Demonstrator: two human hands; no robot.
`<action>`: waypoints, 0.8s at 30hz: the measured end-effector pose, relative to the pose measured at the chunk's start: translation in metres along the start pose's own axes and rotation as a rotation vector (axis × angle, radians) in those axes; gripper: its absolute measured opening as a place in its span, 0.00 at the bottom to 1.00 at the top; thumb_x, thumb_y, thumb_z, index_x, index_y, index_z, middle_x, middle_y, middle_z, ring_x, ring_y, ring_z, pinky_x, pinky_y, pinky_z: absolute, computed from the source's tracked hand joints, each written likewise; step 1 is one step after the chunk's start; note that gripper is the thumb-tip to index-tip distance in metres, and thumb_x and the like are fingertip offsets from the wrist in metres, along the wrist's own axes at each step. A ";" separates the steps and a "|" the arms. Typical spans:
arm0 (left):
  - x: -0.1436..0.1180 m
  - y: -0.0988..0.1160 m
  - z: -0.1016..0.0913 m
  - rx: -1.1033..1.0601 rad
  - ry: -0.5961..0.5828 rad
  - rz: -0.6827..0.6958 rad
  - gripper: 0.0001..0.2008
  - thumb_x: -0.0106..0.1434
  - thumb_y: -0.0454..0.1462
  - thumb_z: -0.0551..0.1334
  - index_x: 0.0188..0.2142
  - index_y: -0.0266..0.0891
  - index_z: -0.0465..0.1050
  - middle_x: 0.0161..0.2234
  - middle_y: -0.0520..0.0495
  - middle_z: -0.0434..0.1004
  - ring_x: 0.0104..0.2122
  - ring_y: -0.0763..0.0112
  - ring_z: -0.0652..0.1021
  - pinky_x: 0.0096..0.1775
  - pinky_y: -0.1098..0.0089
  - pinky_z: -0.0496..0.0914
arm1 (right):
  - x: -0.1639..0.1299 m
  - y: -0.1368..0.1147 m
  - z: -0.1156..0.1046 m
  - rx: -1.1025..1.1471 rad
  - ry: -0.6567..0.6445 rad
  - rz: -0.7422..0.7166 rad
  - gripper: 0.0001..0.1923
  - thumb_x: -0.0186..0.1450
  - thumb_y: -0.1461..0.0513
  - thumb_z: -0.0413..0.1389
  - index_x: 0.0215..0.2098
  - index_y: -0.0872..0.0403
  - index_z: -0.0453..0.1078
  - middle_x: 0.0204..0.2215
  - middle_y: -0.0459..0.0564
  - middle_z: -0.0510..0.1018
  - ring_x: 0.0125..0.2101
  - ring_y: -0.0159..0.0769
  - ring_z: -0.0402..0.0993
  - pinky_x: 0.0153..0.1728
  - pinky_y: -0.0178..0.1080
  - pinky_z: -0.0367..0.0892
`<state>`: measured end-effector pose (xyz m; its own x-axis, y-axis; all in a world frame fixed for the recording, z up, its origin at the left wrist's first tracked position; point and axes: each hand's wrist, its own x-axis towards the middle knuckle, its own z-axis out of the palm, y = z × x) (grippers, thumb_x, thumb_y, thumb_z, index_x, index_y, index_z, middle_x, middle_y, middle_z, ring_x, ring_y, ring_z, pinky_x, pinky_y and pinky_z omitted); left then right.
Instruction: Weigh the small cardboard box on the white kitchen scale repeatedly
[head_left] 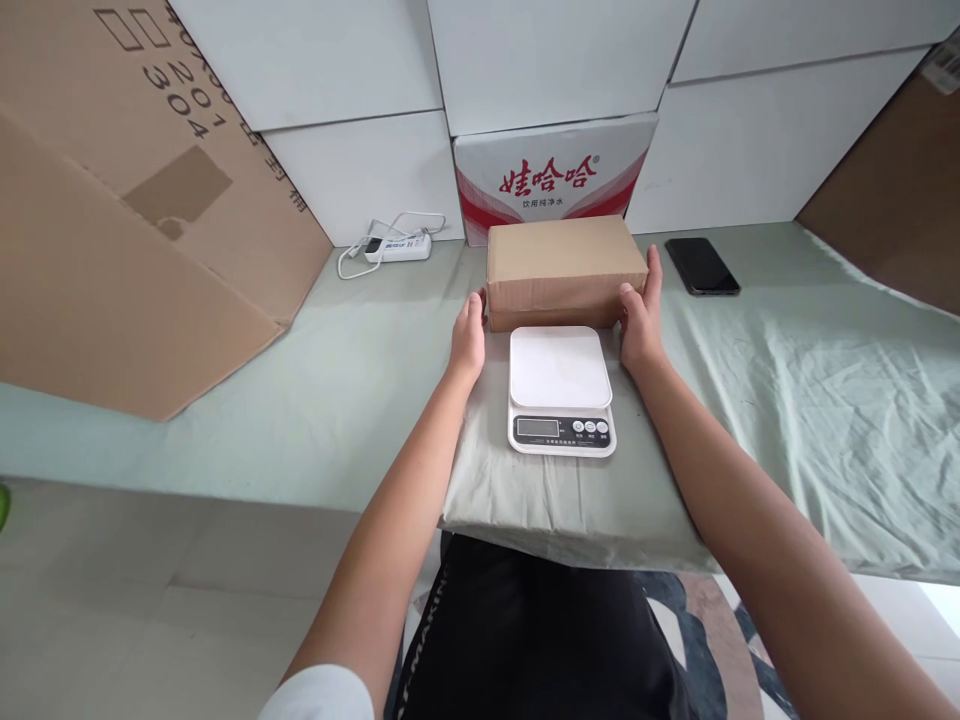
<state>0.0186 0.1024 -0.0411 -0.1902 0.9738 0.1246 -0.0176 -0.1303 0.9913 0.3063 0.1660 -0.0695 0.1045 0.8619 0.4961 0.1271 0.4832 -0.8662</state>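
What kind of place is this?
Probably a makeshift parcel-weighing or packing spot: a digital scale on a cloth-covered table, both hands on a brown cardboard box, white cartons stacked behind.

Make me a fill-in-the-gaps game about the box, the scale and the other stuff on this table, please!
1. The left hand and right hand press on the two ends of the brown ____ box.
2. The white kitchen scale sits just in ____ of that box, nearer the person.
3. The scale's platform has ____ on it.
4. The black phone lies to the ____ of the box.

Missing words: cardboard; front; nothing; right
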 end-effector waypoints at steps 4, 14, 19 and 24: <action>0.001 -0.002 -0.001 -0.001 -0.007 0.017 0.45 0.76 0.71 0.49 0.74 0.44 0.73 0.80 0.38 0.72 0.81 0.54 0.70 0.78 0.58 0.66 | 0.000 0.006 -0.002 -0.008 -0.017 0.024 0.60 0.62 0.26 0.58 0.85 0.28 0.43 0.82 0.46 0.64 0.82 0.63 0.61 0.83 0.73 0.58; -0.001 0.000 0.000 0.001 -0.060 0.069 0.43 0.75 0.71 0.52 0.69 0.44 0.78 0.76 0.39 0.77 0.79 0.52 0.73 0.78 0.56 0.67 | -0.001 0.008 0.000 0.065 0.034 0.089 0.57 0.59 0.28 0.63 0.80 0.36 0.59 0.83 0.47 0.66 0.85 0.57 0.55 0.86 0.68 0.52; 0.001 -0.001 0.001 0.002 -0.059 0.065 0.43 0.75 0.71 0.52 0.68 0.43 0.79 0.74 0.38 0.80 0.78 0.51 0.74 0.78 0.55 0.68 | -0.005 -0.005 0.003 0.111 0.021 0.068 0.48 0.58 0.29 0.66 0.69 0.38 0.73 0.72 0.48 0.81 0.77 0.61 0.71 0.83 0.69 0.60; 0.003 -0.004 0.001 -0.006 -0.058 0.059 0.42 0.74 0.71 0.53 0.65 0.44 0.81 0.71 0.38 0.83 0.76 0.50 0.76 0.77 0.54 0.69 | -0.009 -0.019 0.008 0.080 0.045 0.085 0.46 0.56 0.30 0.67 0.65 0.40 0.75 0.69 0.51 0.83 0.74 0.65 0.74 0.82 0.72 0.60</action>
<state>0.0194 0.1059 -0.0443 -0.1337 0.9736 0.1848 -0.0145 -0.1883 0.9820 0.2949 0.1506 -0.0579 0.1557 0.8935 0.4213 0.0372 0.4209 -0.9063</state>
